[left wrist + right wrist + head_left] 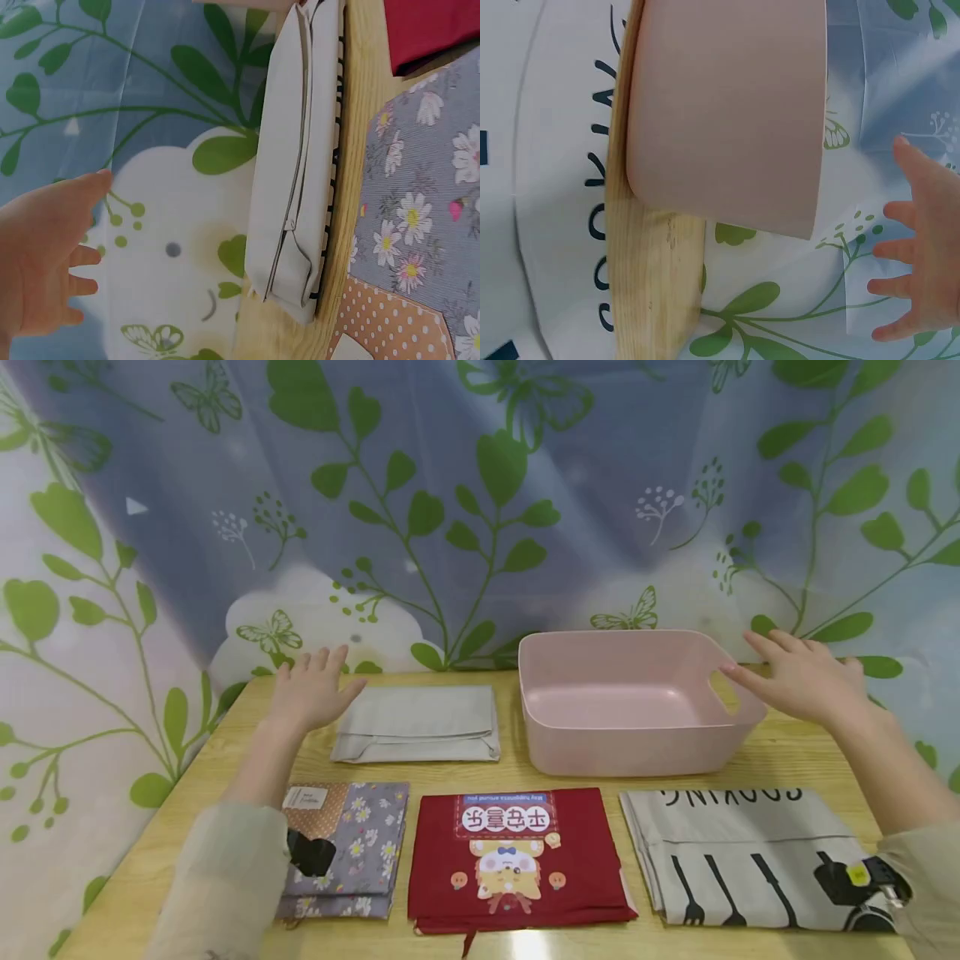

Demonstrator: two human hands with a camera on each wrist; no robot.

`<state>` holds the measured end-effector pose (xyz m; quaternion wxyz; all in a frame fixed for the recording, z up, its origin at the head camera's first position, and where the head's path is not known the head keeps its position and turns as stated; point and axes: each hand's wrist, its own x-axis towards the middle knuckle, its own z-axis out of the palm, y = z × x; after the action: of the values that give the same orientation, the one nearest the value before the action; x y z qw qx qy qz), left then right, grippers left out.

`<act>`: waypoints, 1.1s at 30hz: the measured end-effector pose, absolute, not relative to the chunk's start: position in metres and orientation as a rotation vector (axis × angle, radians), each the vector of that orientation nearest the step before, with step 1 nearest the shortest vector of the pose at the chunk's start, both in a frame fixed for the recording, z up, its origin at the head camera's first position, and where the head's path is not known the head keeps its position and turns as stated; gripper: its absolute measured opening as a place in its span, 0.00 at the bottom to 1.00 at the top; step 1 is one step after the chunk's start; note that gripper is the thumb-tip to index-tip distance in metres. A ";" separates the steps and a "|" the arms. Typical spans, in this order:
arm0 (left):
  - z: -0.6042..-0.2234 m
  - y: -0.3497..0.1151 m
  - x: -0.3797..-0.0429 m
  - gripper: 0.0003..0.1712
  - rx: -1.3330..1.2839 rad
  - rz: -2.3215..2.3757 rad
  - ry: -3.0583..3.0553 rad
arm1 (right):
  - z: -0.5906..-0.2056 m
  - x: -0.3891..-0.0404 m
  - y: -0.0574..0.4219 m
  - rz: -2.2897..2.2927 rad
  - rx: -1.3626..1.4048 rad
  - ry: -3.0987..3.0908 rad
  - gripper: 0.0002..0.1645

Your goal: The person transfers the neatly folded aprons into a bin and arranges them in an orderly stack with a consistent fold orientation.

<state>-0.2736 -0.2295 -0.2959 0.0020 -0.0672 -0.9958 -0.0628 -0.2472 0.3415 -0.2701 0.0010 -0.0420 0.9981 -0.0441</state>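
My left hand (311,687) is raised with its fingers spread, near the left end of a folded light-grey cloth (427,714), holding nothing. On the right, my other hand (806,677) hovers by the right end of a pink plastic basin (607,752), fingers extended and apart from it in the right wrist view. Along the front lie a folded grey floral cloth (367,843) with a dotted orange patch, a folded red cloth (442,860) with a cartoon animal, and a folded off-white cloth (735,818) printed with cutlery and lettering. My left forearm partly covers the floral cloth.
A light wooden table (510,777) carries everything. Behind it and to the left hangs a curtain (420,460) with green leaves and butterflies. The basin has a handle hole (723,691) in its right wall. Each wrist wears a small black camera (311,853).
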 end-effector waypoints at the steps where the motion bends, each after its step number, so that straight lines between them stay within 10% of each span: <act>1: -0.296 -0.229 -0.273 0.43 -0.220 -0.187 -3.117 | -0.270 -0.246 0.340 -0.140 -0.134 3.141 0.54; 33: -0.307 -0.184 -0.225 0.25 -0.481 -0.001 -2.790 | -0.284 -0.189 0.303 -0.363 -0.376 3.326 0.30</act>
<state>-0.2254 -0.1845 -0.3068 0.1545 -0.1679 -0.9736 -0.0002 -0.1885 0.3035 -0.2839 -0.1122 -0.1110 0.9816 -0.1072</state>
